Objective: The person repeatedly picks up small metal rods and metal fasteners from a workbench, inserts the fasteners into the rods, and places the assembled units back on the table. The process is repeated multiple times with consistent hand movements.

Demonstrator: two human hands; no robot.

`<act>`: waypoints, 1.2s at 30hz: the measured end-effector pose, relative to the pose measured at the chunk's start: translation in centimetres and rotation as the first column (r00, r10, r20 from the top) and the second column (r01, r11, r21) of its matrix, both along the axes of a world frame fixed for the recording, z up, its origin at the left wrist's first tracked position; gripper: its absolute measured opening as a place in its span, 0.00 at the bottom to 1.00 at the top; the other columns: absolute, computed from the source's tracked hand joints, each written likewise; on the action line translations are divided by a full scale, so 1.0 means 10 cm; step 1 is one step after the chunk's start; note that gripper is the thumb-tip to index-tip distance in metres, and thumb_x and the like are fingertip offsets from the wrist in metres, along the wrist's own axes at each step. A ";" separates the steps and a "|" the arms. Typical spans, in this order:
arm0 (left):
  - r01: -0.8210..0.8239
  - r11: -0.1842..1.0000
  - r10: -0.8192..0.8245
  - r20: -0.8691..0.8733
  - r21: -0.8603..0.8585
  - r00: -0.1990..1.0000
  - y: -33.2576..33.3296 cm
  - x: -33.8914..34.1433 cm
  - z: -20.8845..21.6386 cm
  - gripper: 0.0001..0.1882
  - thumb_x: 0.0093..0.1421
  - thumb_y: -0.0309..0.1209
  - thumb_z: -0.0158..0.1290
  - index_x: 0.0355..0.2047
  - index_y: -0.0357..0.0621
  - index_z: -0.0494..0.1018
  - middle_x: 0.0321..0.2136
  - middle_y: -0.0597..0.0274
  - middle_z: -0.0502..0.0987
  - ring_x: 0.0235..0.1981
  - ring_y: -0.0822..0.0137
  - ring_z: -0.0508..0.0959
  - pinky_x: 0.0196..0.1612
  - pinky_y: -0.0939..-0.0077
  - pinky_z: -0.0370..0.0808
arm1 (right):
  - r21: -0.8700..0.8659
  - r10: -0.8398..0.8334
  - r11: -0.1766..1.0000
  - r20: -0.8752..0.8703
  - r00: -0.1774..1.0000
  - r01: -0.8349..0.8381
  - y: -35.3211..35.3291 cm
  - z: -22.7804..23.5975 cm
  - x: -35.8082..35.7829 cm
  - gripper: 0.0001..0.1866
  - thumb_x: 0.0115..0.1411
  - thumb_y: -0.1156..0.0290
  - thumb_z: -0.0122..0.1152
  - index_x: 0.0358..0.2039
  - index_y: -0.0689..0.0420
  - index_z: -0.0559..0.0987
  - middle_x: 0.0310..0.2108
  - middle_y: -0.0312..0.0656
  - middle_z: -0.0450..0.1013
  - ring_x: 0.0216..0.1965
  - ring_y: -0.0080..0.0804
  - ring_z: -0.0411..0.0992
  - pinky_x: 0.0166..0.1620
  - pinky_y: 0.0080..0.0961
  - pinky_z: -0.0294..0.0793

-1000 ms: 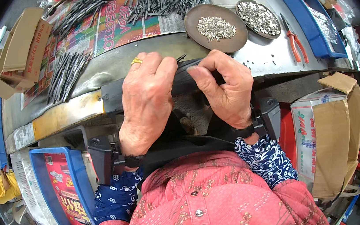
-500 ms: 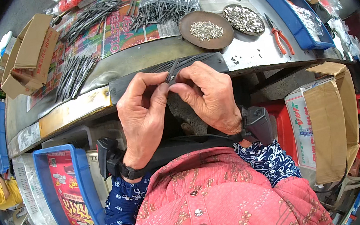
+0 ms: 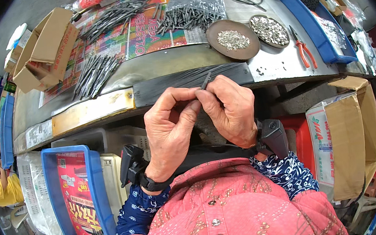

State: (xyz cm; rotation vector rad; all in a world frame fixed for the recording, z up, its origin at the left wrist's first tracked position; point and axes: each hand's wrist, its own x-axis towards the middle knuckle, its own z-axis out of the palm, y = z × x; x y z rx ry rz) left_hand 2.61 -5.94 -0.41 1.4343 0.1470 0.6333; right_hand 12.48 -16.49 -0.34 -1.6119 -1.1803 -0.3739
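Note:
My left hand (image 3: pixel 170 126) and my right hand (image 3: pixel 231 112) meet in front of the table's near edge, fingertips pinched together. Between them is a thin dark strip (image 3: pixel 207 80), one end sticking up past the fingers. The rest of it is hidden by my fingers. Just beyond, a brown dish (image 3: pixel 236 55) of small silvery pieces stands on the table beside a smaller dish (image 3: pixel 277 44) of rounder shiny pieces. A bundle of similar dark strips (image 3: pixel 97 76) lies to the left, and more strips (image 3: pixel 190 18) spill from a clear plastic bag.
Red-handled pliers (image 3: pixel 304 52) lie right of the dishes, beside a long blue tray (image 3: pixel 343 59). An open cardboard box (image 3: pixel 50 52) stands at the back left. Below the table are a blue tray (image 3: pixel 99 188) on the left and an open carton (image 3: pixel 348 141) on the right.
The view has shifted, so the table and my hands appear farther right. My fingers have closed in around the strip, and my right fingertips sit nearer the left ones.

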 end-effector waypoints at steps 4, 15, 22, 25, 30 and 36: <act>-0.034 0.999 0.035 0.048 -0.025 0.998 -0.05 -0.01 -0.01 0.07 0.60 0.16 0.53 0.39 0.34 0.74 0.34 0.68 0.76 0.34 0.81 0.72 0.39 0.87 0.71 | 0.029 -0.001 1.000 -0.015 1.000 0.001 0.03 0.00 -0.01 0.09 0.55 0.79 0.63 0.24 0.61 0.71 0.18 0.44 0.64 0.18 0.42 0.65 0.21 0.32 0.65; -0.221 0.897 0.229 0.026 0.384 0.973 0.16 -0.02 -0.03 0.08 0.54 0.13 0.54 0.34 0.34 0.75 0.30 0.62 0.76 0.32 0.75 0.74 0.36 0.82 0.71 | -0.035 0.060 0.997 -0.031 0.998 -0.061 0.05 -0.06 0.05 0.10 0.53 0.73 0.66 0.25 0.59 0.72 0.20 0.43 0.67 0.21 0.44 0.68 0.23 0.33 0.67; -0.344 0.514 0.481 0.068 0.786 0.874 0.92 -0.06 0.08 0.04 0.55 0.18 0.54 0.32 0.34 0.74 0.26 0.57 0.75 0.26 0.69 0.73 0.31 0.79 0.70 | -0.107 -0.192 0.975 0.052 0.980 0.196 -0.24 -0.07 0.37 0.07 0.52 0.74 0.67 0.26 0.59 0.76 0.22 0.43 0.70 0.21 0.40 0.70 0.24 0.31 0.69; -0.315 0.380 0.510 0.086 0.870 0.856 1.14 -0.04 0.07 0.03 0.54 0.19 0.54 0.30 0.35 0.73 0.26 0.53 0.75 0.27 0.56 0.74 0.32 0.70 0.70 | -0.160 -0.284 0.942 0.094 0.954 0.296 -0.36 -0.05 0.49 0.05 0.54 0.75 0.65 0.28 0.61 0.77 0.23 0.42 0.71 0.23 0.38 0.71 0.27 0.30 0.69; -0.253 0.237 0.545 0.087 0.938 0.834 1.34 0.00 0.03 0.03 0.54 0.21 0.54 0.31 0.37 0.72 0.26 0.53 0.73 0.30 0.50 0.73 0.35 0.63 0.69 | -0.238 -0.351 0.876 0.285 0.892 0.420 -0.41 -0.04 0.75 0.09 0.54 0.73 0.64 0.36 0.60 0.79 0.30 0.44 0.73 0.34 0.42 0.70 0.37 0.33 0.69; -0.201 0.129 0.558 0.096 0.971 0.824 1.46 0.05 -0.01 0.03 0.55 0.22 0.54 0.31 0.40 0.73 0.27 0.53 0.73 0.32 0.50 0.73 0.35 0.61 0.70 | -0.281 -0.331 0.853 0.361 0.872 0.440 -0.37 -0.07 0.89 0.15 0.49 0.67 0.68 0.38 0.59 0.79 0.34 0.45 0.69 0.38 0.44 0.66 0.40 0.37 0.68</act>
